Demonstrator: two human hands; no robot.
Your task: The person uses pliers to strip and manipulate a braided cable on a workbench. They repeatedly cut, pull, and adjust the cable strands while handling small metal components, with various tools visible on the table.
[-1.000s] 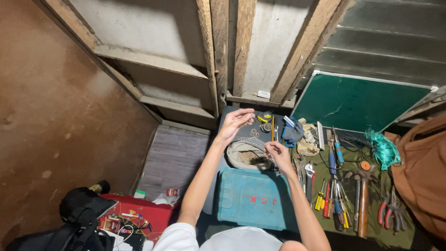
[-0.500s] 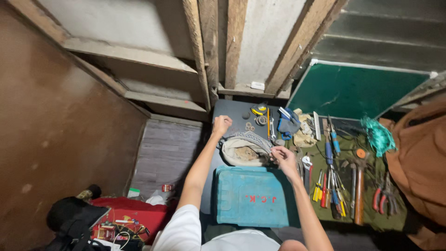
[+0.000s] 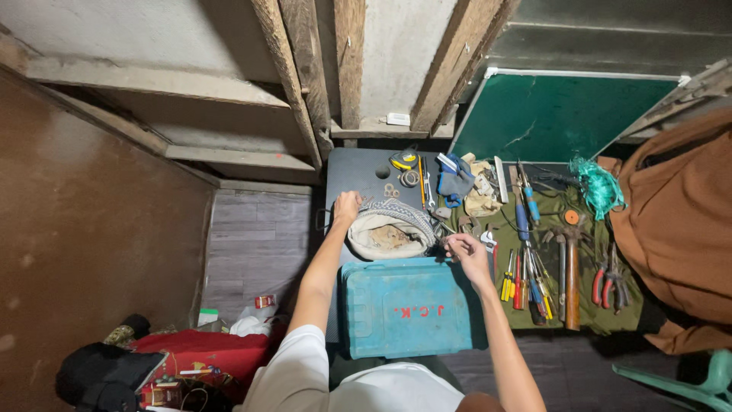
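Red cloth [image 3: 202, 347] lies heaped on the floor at the far left, beside a black bag [image 3: 103, 378]. Further right, the left hand [image 3: 347, 207] rests on the rim of a round woven pouch [image 3: 391, 231] on the dark desk [image 3: 358, 172], fingers curled onto its edge. Just below the pouch sits a teal plastic case [image 3: 408, 307], closed. The right hand [image 3: 465, 252] hovers at the pouch's right side, fingers pinched together on something too small to tell. Past it, screwdrivers [image 3: 526, 275], a hammer [image 3: 570, 267] and red-handled pliers [image 3: 606, 278] lie on a green cloth [image 3: 591, 317], near a green tangle of cord [image 3: 597, 187].
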